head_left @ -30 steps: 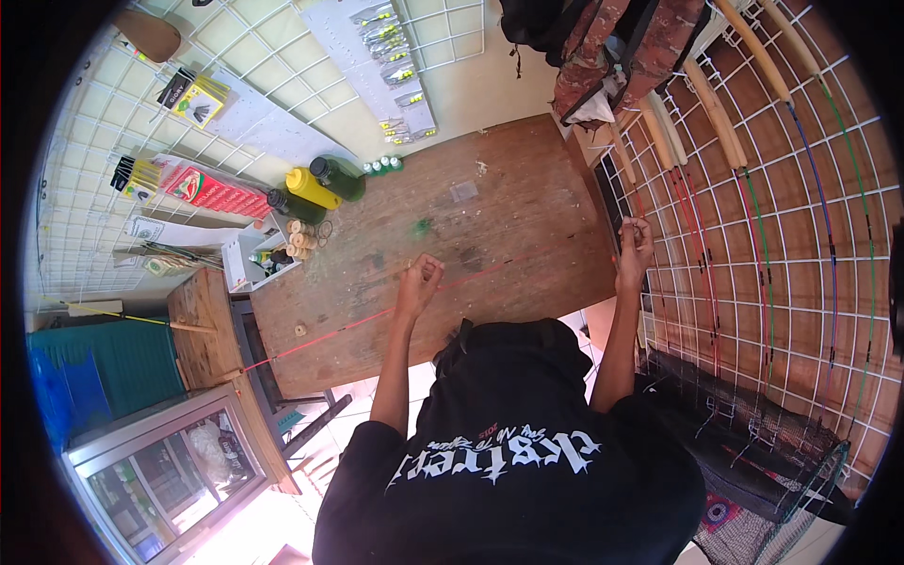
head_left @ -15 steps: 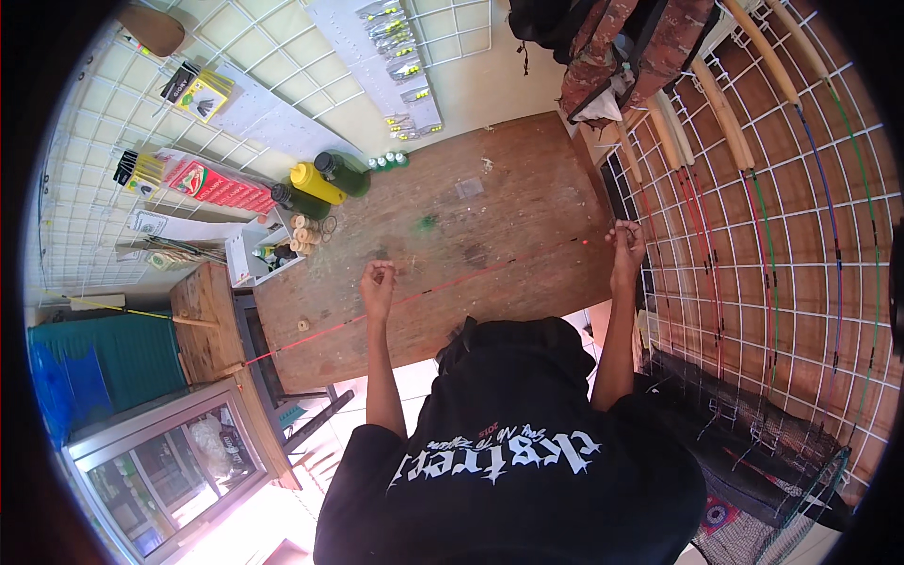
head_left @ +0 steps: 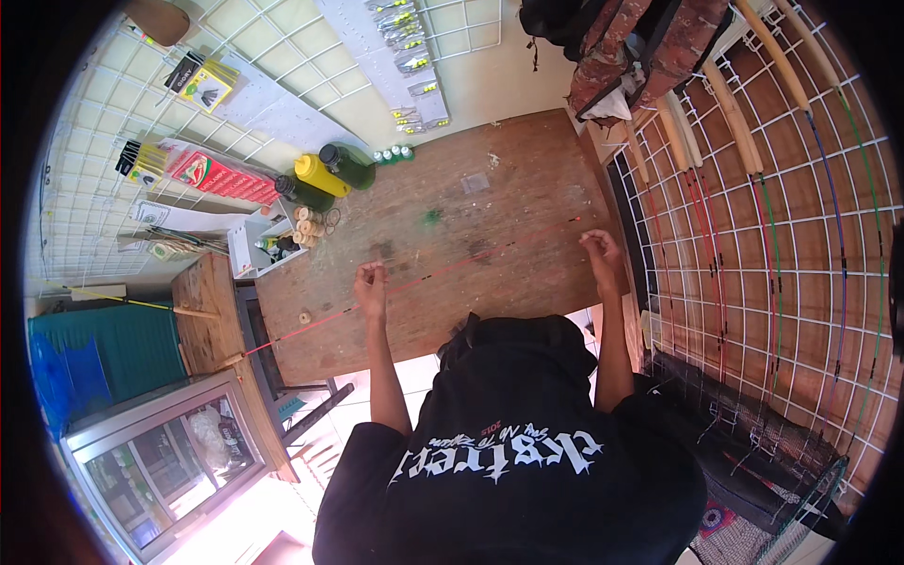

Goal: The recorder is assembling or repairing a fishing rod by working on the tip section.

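A thin red fishing rod (head_left: pixel 414 282) with black bands slants over the wooden table, its tip pointing to the far right. Its wooden handle (head_left: pixel 229 361) rests at the left, by the side shelf. Just above the rod's middle is my left hand (head_left: pixel 370 282), its fingertips pinched together; anything between them is too fine to make out. My right hand (head_left: pixel 604 256) is near the rod's tip but apart from it, over the table's right end. Its fingers are curled toward the thumb, and what they hold, if anything, cannot be made out.
Green and yellow bottles (head_left: pixel 320 177), wooden spools (head_left: pixel 306 228) and a white box (head_left: pixel 247 247) line the table's (head_left: pixel 452 320) left back edge. More rods (head_left: pixel 730 113) hang on a white wire grid at the right. A camouflage bag (head_left: pixel 612 56) hangs at the back.
My right hand has come left and slightly nearer, its fingers now turned toward the left. The rod's tip has shifted up and away from me. My left hand has barely moved.
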A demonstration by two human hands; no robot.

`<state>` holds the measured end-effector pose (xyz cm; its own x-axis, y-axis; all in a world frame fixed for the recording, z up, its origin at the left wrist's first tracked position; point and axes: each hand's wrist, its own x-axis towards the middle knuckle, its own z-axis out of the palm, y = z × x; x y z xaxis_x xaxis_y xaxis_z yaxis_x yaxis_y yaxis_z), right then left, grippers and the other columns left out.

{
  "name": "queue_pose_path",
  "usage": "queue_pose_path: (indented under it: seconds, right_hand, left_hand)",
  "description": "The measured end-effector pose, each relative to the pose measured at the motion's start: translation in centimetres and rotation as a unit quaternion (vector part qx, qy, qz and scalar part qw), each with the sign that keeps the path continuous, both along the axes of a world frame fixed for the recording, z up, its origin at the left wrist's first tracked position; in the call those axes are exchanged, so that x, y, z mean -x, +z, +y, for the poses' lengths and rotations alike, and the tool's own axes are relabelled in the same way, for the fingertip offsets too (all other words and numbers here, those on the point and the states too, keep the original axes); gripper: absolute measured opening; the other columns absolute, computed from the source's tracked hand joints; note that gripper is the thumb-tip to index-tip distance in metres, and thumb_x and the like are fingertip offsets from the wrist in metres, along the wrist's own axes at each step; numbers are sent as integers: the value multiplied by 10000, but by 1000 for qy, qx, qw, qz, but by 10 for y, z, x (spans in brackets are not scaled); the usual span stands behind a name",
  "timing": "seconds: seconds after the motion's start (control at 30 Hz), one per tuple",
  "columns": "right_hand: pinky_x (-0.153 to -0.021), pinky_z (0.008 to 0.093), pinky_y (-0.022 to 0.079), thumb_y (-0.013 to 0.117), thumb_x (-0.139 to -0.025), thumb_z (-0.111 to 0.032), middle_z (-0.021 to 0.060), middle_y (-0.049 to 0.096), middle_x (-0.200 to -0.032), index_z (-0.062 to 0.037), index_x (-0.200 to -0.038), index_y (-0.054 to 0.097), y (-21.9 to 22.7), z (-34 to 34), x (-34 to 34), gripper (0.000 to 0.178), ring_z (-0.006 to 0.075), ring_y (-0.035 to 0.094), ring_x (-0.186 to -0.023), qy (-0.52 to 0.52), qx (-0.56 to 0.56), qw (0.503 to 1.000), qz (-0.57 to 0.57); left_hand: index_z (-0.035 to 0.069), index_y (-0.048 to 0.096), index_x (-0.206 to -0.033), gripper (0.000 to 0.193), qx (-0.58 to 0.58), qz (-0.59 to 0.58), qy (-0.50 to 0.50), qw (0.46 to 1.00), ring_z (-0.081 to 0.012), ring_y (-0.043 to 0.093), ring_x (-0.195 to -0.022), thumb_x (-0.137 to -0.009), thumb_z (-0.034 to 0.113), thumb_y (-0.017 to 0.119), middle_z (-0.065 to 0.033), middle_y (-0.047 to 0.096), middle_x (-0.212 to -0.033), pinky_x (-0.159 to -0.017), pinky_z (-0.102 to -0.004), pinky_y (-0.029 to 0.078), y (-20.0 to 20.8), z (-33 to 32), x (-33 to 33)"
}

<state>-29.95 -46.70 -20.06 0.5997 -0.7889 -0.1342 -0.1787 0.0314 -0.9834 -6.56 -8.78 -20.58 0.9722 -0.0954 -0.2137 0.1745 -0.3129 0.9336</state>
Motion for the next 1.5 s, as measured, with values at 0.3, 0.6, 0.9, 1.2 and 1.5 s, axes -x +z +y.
queue_pose_path:
  seconds: [0.3, 0.6, 0.9, 1.2, 1.5]
  right_hand:
    - [-621, 218, 451, 642, -837, -104, 2, 627, -745, -26, -866, 622, -8, 41, -30, 86, 62, 567, -702, 185, 40, 978, 89]
    - [-616, 270, 476, 608, -847, -76, 52, 643, -758, -3, -872, 610, -14, 50, -42, 77, 100, 582, -654, 236, 120, 957, 115]
    - [-691, 316, 487, 602, -821, -70, 102, 655, -806, -13, -859, 616, -32, 62, -39, 70, 187, 640, -758, 258, 110, 954, 106]
    - [-652, 306, 469, 581, -822, -61, 82, 641, -784, -18, -862, 613, -27, 73, -40, 67, 173, 584, -656, 267, 83, 956, 83]
    - [-627, 274, 467, 616, -819, -28, 78, 643, -838, -5, -873, 622, -21, 73, -38, 58, 140, 600, -728, 268, 111, 952, 101]
  left_hand:
    - [53, 589, -1030, 237, -131, -294, -209, 923, -322, 564, -955, -796, 67, 623, -181, 570, -990, -833, -389, 452, 16, -99, 51]
    - [66, 631, -972, 264, -117, -209, -427, 872, -306, 588, -966, -715, 45, 691, -123, 597, -965, -850, -395, 469, 13, -172, 84]
    - [42, 628, -1013, 329, -89, -113, -427, 893, -241, 638, -836, -695, -18, 684, -134, 635, -943, -738, -339, 515, -10, -175, 82]
    - [42, 638, -1031, 293, -49, -53, -401, 913, -218, 657, -788, -743, 9, 675, -128, 670, -923, -704, -315, 521, -13, -173, 83]
    - [37, 676, -919, 176, -47, -65, -387, 919, -218, 633, -699, -747, 3, 673, -124, 662, -804, -639, -327, 506, -5, -169, 84]
